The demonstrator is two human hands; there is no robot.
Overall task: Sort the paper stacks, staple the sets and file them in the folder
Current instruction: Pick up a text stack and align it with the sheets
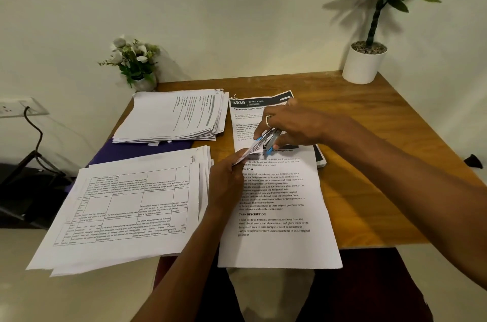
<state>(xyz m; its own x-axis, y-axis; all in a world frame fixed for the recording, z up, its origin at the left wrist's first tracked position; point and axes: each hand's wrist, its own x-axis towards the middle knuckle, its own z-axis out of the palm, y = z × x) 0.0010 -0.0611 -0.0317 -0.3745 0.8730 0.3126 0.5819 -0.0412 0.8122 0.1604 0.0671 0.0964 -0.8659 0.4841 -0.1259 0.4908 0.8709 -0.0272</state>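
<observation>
The left hand [226, 176] pinched the lifted corner of a paper set [276, 205] lying at the near edge of the table [369, 163]. The right hand [295, 124] had its grip closed on a stapler [270, 138] set over that corner. A purple folder [139, 151] lay under the far stack [174, 116], beside a nearer stack [126, 211].

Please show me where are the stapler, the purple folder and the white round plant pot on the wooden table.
Black and blue stapler [271, 140], head view: its body under the right hand.
Purple flat folder [139, 153], head view: bare cover between the paper stacks.
White round plant pot [362, 66], head view: front wall.
</observation>
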